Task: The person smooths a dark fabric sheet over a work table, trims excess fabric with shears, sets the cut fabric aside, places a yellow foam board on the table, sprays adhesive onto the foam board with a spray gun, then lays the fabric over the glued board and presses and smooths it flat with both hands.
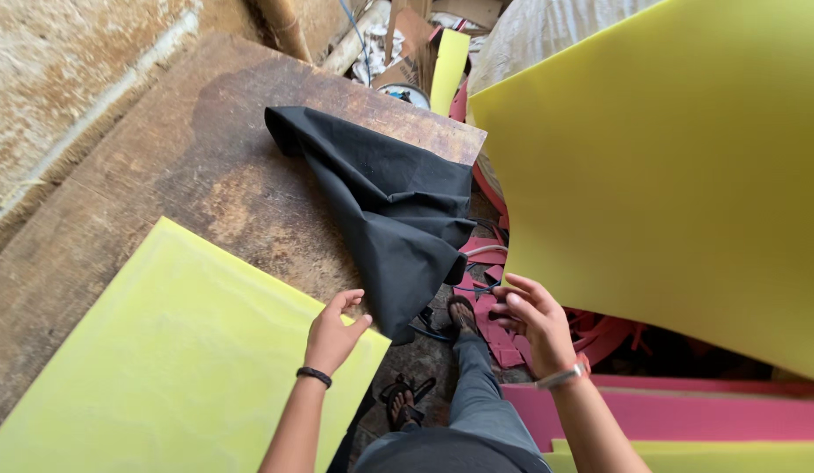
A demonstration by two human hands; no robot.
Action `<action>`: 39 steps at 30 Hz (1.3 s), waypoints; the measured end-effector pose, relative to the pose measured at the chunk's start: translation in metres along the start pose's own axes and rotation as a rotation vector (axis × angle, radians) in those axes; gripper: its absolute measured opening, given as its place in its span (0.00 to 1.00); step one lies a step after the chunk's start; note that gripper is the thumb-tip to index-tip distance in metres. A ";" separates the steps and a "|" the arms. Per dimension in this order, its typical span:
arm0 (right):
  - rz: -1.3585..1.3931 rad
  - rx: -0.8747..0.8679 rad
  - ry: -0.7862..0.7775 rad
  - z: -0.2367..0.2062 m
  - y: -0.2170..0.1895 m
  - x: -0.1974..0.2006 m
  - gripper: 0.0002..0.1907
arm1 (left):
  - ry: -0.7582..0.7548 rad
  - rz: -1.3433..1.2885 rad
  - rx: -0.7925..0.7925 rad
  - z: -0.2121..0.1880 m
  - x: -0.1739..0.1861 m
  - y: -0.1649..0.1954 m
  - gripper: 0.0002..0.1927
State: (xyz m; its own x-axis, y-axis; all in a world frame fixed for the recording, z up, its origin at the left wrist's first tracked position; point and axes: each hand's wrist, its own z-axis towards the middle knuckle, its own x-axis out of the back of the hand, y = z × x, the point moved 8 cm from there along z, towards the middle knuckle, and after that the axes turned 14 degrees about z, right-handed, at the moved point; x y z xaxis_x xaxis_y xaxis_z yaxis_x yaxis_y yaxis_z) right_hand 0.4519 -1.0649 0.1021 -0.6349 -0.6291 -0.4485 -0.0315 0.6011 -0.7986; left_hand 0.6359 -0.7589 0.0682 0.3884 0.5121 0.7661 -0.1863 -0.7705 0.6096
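A light yellow foam sheet (170,368) lies flat on a worn wooden table (205,158). My left hand (334,333), with a black wristband, hovers at that sheet's right edge, fingers apart, holding nothing. A second large yellow foam sheet (679,175) stands tilted at the right. My right hand (534,320), wearing a watch, grips this sheet's lower left edge. A black cloth (389,210) drapes over the table's right corner, between the two sheets.
My legs and sandalled feet (407,403) stand on the floor between table and sheets. Pink foam scraps (499,337) litter the floor, and pink foam sheets (687,412) lie at the lower right. A rough wall (56,96) runs along the left. Cardboard and clutter (416,44) sit beyond the table.
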 end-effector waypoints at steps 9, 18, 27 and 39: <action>-0.924 0.094 -0.186 0.267 0.029 -0.007 0.17 | 0.202 -0.290 0.247 0.100 -0.059 -0.057 0.16; -0.662 0.049 -0.343 0.358 0.057 -0.033 0.12 | 0.261 -0.288 0.667 0.086 -0.103 -0.068 0.15; 0.022 0.433 -0.381 0.438 -0.171 -0.100 0.18 | -0.047 -0.338 0.610 0.030 -0.130 -0.040 0.10; -0.465 0.393 -0.832 0.287 -0.136 -0.221 0.17 | 0.464 -0.401 -0.117 0.185 0.026 0.189 0.56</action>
State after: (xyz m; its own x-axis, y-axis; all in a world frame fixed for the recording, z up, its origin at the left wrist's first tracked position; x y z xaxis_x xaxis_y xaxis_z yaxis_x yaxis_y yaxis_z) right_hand 0.8181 -1.1497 0.1946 0.1154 -0.9903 -0.0777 0.2124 0.1010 -0.9719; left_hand 0.7782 -0.9612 0.1654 0.0208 0.8847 0.4656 -0.2147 -0.4509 0.8664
